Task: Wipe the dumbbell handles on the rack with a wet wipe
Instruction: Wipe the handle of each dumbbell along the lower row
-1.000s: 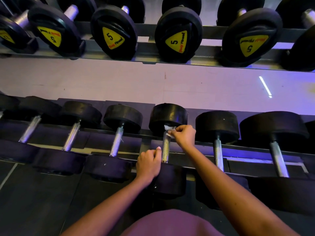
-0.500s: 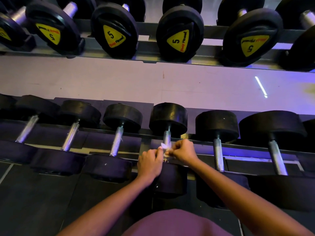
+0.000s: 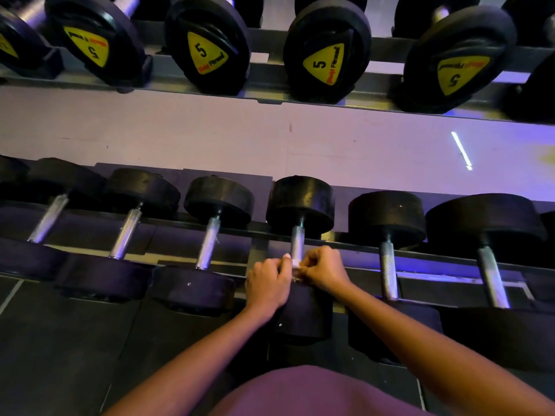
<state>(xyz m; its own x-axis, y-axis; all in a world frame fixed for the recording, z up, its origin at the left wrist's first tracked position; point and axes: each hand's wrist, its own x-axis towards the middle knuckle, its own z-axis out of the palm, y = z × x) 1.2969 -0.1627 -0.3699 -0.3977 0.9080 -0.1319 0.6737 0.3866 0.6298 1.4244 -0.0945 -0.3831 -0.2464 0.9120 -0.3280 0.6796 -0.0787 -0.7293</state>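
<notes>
A black dumbbell (image 3: 300,202) lies on the lower rack (image 3: 261,232) in the middle of the row, its silver handle (image 3: 297,240) pointing toward me. My right hand (image 3: 322,268) grips a small white wet wipe (image 3: 295,263) against the near end of that handle. My left hand (image 3: 268,282) is curled around the same end from the left, touching the wipe. The handle's near part is hidden under both hands. Most of the wipe is covered by fingers.
Several more dumbbells with silver handles sit left (image 3: 207,247) and right (image 3: 389,271) on the same rack. An upper shelf (image 3: 270,82) holds black dumbbells with yellow "5" labels (image 3: 326,66). Pale floor shows between the tiers.
My right hand slid the wipe down the handle from its far end to the near end, meeting my left hand. The left hand stayed at the near end.
</notes>
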